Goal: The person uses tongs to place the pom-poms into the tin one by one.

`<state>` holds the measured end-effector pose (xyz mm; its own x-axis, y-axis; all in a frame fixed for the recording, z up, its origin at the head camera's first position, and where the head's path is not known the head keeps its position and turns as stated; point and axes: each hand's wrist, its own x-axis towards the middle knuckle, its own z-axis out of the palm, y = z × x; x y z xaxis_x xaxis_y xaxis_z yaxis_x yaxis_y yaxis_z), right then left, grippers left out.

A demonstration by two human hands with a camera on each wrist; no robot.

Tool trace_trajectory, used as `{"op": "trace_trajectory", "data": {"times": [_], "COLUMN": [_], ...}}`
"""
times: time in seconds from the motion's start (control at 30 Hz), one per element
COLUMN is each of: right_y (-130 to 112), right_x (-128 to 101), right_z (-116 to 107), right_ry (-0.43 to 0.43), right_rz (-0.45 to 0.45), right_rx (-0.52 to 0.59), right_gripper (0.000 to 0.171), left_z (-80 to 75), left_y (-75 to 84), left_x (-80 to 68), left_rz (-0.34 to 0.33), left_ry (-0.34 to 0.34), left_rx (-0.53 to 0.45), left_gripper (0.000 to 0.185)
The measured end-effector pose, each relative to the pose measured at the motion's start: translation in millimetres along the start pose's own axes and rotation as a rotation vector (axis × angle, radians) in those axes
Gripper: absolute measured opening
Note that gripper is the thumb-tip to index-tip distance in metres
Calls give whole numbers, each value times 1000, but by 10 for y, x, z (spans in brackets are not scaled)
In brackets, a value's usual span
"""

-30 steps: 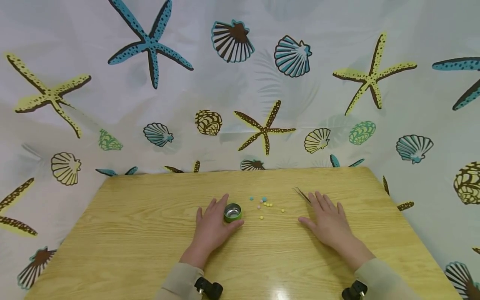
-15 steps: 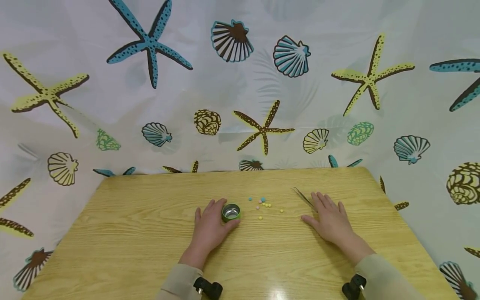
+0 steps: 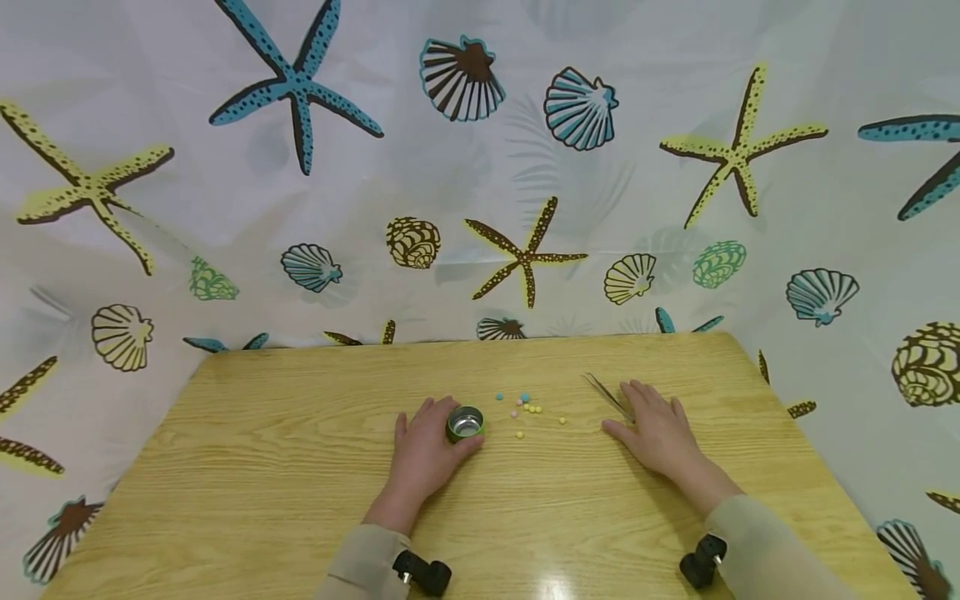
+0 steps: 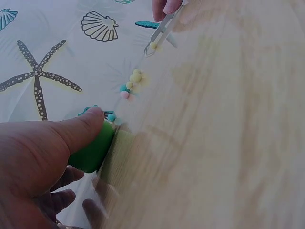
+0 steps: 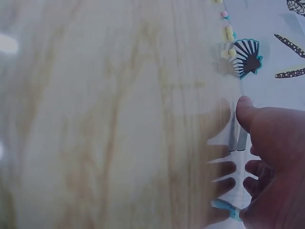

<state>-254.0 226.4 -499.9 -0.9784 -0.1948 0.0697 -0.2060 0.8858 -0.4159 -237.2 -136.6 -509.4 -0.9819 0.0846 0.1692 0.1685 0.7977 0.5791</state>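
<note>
While the left hand [image 3: 423,450] curls round a small green tin [image 3: 465,423], the right hand [image 3: 660,429] lies relaxed, fingertips over the tweezers [image 3: 606,392]; coloured beads [image 3: 528,408] lie between on the pale wooden desk [image 3: 262,467], backed by a seashell-print curtain [image 3: 480,167].

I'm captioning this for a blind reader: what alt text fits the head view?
A person's left hand grips a small green tin on a wooden table, while the right hand rests on tweezers. Small coloured beads lie between the hands.
</note>
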Motion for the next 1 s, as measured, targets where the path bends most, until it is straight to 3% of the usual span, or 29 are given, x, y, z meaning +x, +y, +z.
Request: {"op": "trace_trajectory", "data": {"times": [0.43,1.0], "right_y": [21,16], "right_x": [90,184], "right_z": [26,89], "right_ry": [39,93], "right_rz": [0,21], "right_rx": [51,153], "right_gripper": [67,43], "left_z": [82,126], "left_y": [89,82], "left_x": [23,26], "left_rz": [27,52], "left_ry": [-12,-20], "left_rx": [-50,-96], "left_gripper": [62,64]}}
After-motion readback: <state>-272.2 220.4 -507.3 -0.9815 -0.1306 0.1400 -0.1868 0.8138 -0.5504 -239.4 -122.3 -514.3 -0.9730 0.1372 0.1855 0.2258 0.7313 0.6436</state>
